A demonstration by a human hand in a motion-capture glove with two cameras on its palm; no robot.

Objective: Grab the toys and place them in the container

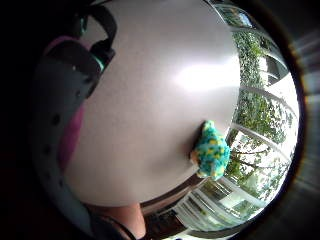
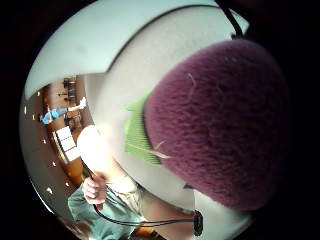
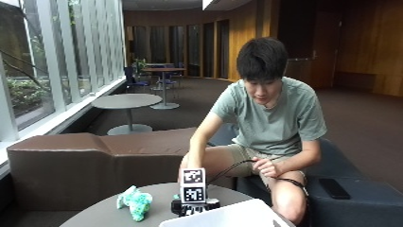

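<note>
My right hand (image 3: 189, 204) is down on the bench (image 3: 94, 215), mostly hidden; a purple plush toy (image 2: 220, 125) fills its palm, grip unclear. Teal plush toy (image 3: 135, 202) left; white container (image 3: 233, 216) cut off.

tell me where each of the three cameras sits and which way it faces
Outside view: across the round table, facing the seated person; gloved right hand low on the tabletop, bare hand on the knee.
Little finger side palm view: on the right hand, looking across the tabletop to the teal plush toy and windows; straps at the edge.
Thumb side palm view: same palm, filled by a purple plush toy; person's bare hand beyond.
Shared: the teal plush toy and table.
</note>
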